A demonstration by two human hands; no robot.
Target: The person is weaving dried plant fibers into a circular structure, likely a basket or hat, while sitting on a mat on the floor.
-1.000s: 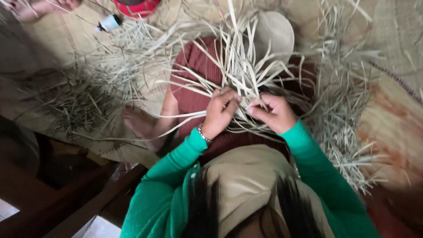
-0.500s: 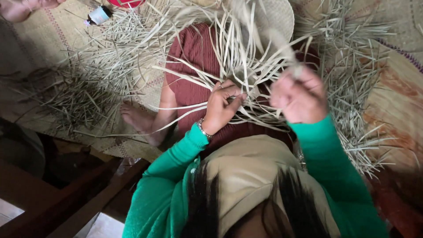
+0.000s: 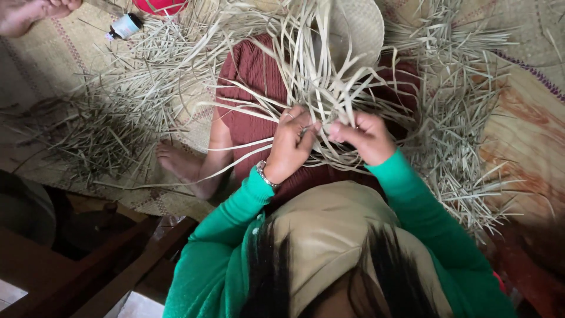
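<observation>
Two hands at work, both ours, in green sleeves over a dark red skirt (image 3: 250,76).

Item: left hand (image 3: 292,144), metal bracelet (image 3: 266,175) at the wrist. Fingers curled together and pinched on the pale straw strips (image 3: 312,70) where these cross above our lap.

Item: right hand (image 3: 366,136), just beside the left, thumb tips nearly meeting. Fingers folded and closed on the same bundle of strips at its near end.

Item: straw strips, long and flat, fanning up and outward from our grip across the skirt toward the far edge of the woven floor mat (image 3: 53,59). They overlap a partly woven pale hat (image 3: 353,26) lying beyond them.

Item: loose straw cuttings (image 3: 112,118), heaped on the mat toward its left edge; a second heap (image 3: 459,118) lies toward its right edge.

Item: our bare foot (image 3: 179,165), resting on the mat near its near edge, left of the skirt.

Item: small bottle (image 3: 125,26), lying on its side near the mat's far left corner, beside a red object (image 3: 160,6) cut off by the frame.

Item: another person's hand (image 3: 29,13), at the far left corner, well apart from ours.
</observation>
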